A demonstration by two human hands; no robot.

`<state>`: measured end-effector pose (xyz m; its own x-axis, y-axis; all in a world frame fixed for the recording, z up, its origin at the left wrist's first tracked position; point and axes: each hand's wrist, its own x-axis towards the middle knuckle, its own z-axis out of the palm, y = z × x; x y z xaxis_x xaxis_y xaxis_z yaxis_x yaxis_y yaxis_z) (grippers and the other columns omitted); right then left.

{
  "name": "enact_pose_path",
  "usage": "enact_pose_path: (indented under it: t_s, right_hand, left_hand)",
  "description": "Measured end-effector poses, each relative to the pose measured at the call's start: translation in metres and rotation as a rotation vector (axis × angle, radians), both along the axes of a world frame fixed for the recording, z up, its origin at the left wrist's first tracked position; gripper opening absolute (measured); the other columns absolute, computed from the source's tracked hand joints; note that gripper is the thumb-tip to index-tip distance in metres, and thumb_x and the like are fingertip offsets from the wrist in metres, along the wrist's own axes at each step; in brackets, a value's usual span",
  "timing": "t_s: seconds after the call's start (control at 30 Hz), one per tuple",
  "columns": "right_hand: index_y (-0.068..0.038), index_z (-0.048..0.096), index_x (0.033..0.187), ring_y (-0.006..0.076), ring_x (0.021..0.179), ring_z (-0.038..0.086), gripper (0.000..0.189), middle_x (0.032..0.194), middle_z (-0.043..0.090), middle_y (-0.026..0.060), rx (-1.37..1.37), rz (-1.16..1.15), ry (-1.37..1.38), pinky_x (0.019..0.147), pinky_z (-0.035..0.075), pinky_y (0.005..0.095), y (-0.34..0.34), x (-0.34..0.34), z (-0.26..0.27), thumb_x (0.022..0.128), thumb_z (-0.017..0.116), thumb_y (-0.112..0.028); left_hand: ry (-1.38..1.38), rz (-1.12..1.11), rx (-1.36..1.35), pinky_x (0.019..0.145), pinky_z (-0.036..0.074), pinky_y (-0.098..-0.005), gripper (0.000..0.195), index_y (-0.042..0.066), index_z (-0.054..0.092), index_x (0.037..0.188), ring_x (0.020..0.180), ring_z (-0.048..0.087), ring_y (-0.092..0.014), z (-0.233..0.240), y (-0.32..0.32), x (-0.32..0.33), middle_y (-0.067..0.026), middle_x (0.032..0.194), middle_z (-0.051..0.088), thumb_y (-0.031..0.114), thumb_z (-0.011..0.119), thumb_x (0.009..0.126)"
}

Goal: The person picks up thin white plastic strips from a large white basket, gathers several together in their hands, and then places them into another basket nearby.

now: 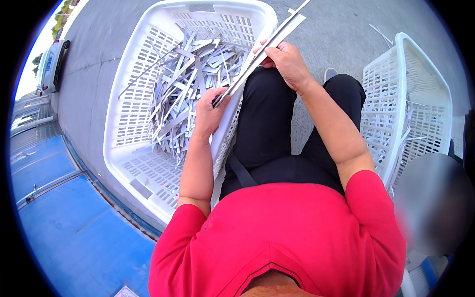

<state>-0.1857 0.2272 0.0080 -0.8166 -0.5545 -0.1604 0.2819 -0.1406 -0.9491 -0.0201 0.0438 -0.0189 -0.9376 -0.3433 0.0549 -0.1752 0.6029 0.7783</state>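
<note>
Both of my hands hold long thin strips, white with dark edges, slanting above the near rim of a white plastic basket. My left hand grips their lower end, where a dark end shows between thumb and fingers. Farther up, my right hand pinches them over my knee, the thumb on top. Inside the slotted basket lies a loose heap of flat white and grey strips. One long thin dark strip leans from the heap against the basket's wall. The exact material of the strips cannot be told.
To the right stands a second white slotted basket with some thin strips in it. A few strips lie on the concrete ground beyond. At left are a blue metal door and a parked white car. A blurred patch covers the right edge.
</note>
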Motion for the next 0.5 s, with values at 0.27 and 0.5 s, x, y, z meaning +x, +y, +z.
enact_pose_path:
  t_s: [0.27, 0.5]
  right_hand:
    - [0.003, 0.051, 0.112, 0.0124, 0.084, 0.06, 0.03, 0.098, 0.065, 0.0095, -0.012, -0.122, -0.033, 0.072, 0.047, 0.0268, 0.012, 0.009, 0.003, 0.088, 0.042, -0.013]
    - [0.005, 0.048, 0.108, 0.0152, 0.075, 0.059, 0.03, 0.094, 0.064, 0.0145, -0.098, -0.368, -0.043, 0.065, 0.049, 0.0273, 0.037, 0.003, 0.014, 0.084, 0.042, -0.011]
  left_hand:
    - [-0.054, 0.127, 0.226, 0.062, 0.043, -0.0211, 0.016, 0.002, 0.065, 0.096, 0.068, 0.055, -0.006, 0.0, -0.003, 0.001, 0.0013, 0.076, 0.062, 0.011, 0.063, 0.083]
    - [0.072, 0.308, 0.433, 0.062, 0.045, -0.0222, 0.014, 0.0, 0.061, 0.091, 0.067, 0.054, -0.007, -0.005, -0.01, 0.003, -0.0011, 0.075, 0.061, 0.006, 0.067, 0.079]
